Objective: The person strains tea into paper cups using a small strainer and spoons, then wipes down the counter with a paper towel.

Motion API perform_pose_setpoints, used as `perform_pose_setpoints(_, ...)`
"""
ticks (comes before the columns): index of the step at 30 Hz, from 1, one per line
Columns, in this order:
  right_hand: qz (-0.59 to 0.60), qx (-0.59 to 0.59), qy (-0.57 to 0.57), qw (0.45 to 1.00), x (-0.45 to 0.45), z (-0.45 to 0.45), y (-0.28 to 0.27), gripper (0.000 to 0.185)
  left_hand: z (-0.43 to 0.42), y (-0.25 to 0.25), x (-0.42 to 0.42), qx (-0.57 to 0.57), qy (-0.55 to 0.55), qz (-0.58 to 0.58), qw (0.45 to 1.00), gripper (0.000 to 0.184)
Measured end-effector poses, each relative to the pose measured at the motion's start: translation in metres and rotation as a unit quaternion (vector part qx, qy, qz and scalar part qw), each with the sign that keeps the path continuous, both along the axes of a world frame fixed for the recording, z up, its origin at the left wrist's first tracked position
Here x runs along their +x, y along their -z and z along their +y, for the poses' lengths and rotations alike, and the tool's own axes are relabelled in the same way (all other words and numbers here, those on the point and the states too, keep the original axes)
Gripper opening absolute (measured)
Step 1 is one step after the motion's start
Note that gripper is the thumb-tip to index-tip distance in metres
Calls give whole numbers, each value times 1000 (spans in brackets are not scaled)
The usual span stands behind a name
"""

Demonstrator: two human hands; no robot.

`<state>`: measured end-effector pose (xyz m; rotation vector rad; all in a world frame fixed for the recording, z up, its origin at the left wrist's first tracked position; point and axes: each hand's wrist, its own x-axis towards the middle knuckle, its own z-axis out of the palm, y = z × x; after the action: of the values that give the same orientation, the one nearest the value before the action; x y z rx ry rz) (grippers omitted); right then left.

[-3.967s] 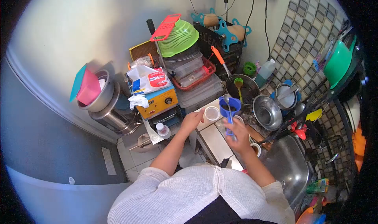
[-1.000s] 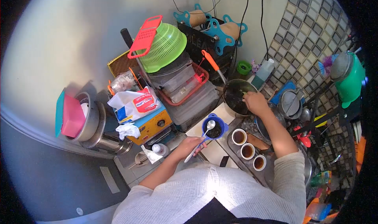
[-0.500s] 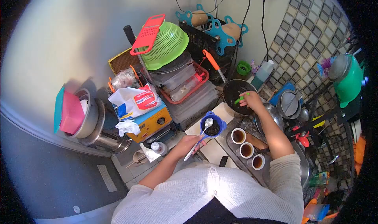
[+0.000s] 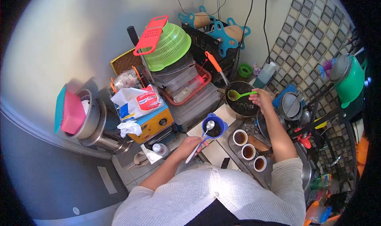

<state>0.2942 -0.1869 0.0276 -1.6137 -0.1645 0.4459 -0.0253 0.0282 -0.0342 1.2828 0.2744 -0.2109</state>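
Observation:
My left hand [image 4: 191,147] is closed round the handle of a blue strainer [image 4: 216,120] with dark contents. A metal spoon [image 4: 210,125] rests across the strainer, its handle at the same hand. Above the dark pan [image 4: 243,105], my right hand [image 4: 262,99] pinches the handle of a green ladle [image 4: 234,95], whose bowl is over the pan's inside. Three white cups [image 4: 240,137] of brown liquid stand in a row to the right of the strainer.
The pan's orange handle [image 4: 213,61] points up and left. A yellow appliance [image 4: 154,127] and stacked plastic containers [image 4: 194,103] stand at the left. Metal bowls [image 4: 291,105] and a bottle [image 4: 265,75] are behind and right, near the sink [image 4: 306,173].
My right hand has gone from the strainer area to the pan and raised the green ladle. My left hand has taken hold of the strainer. The cups show more fully.

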Motion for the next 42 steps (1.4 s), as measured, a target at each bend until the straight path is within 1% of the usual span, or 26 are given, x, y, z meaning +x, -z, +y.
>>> perform_pose_setpoints(2,-11,3,9,1000,1,-3,-1,27,-1,1,1,-4,-1,3,1000,37)
perform_pose_setpoints(4,-54,20,28,998,2,-5,-1,27,-2,1,2,-8,-3,7,1000,37)
perform_pose_setpoints(8,-80,31,37,996,4,-11,3,28,-3,2,4,-26,-3,20,999,38)
perform_pose_setpoints(10,-99,47,38,993,-5,-11,-2,28,-4,2,5,-27,-7,22,999,38)
perform_pose_setpoints(13,-110,54,31,992,-22,-10,-12,27,-4,4,8,-58,-13,37,998,39)
perform_pose_setpoints(18,-95,93,-9,991,-64,-3,-28,26,-6,-5,7,-75,-8,48,996,41)
perform_pose_setpoints(20,-82,98,-22,992,-81,-1,-30,26,-7,-3,7,-61,-13,39,997,42)
perform_pose_setpoints(22,-63,120,-59,989,-98,0,-30,25,-8,-3,7,-50,-16,26,998,43)
perform_pose_setpoints(24,-60,118,-64,989,-113,1,-28,26,-9,-2,7,-58,-20,26,998,43)
perform_pose_setpoints(26,-64,105,-91,988,-125,0,-24,27,-9,-3,6,-65,-25,25,997,43)
perform_pose_setpoints(28,-77,97,-86,989,-142,1,-27,26,-8,-4,4,-91,-38,23,995,43)
perform_pose_setpoints(30,-171,63,-94,979,-157,-2,-25,24,-7,-1,3,-90,-40,13,995,43)
perform_pose_setpoints(31,-196,36,-90,976,-164,-4,-22,21,-6,0,3,-87,-40,1,995,43)
perform_pose_setpoints(32,-195,36,-91,976,-172,-6,-22,21,-6,0,2,-88,-41,2,995,43)
perform_pose_setpoints(33,-282,-24,-113,953,-181,-8,-26,19,-6,-1,2,-80,-41,6,996,43)
perform_pose_setpoints(34,-365,-85,-134,918,-188,-11,-27,17,-6,-1,2,-72,-41,10,996,43)
perform_pose_setpoints(35,-488,-82,-156,855,-186,-15,-15,14,-6,-2,1,-73,-40,11,996,43)
perform_pose_setpoints(36,-487,-82,-156,855,-187,-15,-17,14,-6,-3,1,-75,-38,14,996,42)
perform_pose_setpoints(37,-577,-81,-205,787,-190,-15,-21,14,-6,-4,1,-77,-36,17,996,41)
perform_pose_setpoints(38,-657,-79,-252,706,-192,-14,-24,15,-6,-6,0,-78,-36,17,996,41)
perform_pose_setpoints(39,-682,-82,-282,670,-193,-16,-25,21,-7,-8,0,-83,-35,23,996,41)
perform_pose_setpoints(40,-682,-82,-282,670,-194,-17,-26,21,-7,-9,0,-89,-33,28,995,40)
perform_pose_setpoints(42,-722,-79,-317,609,-195,-19,-30,23,-7,-9,-1,-82,-30,25,996,40)
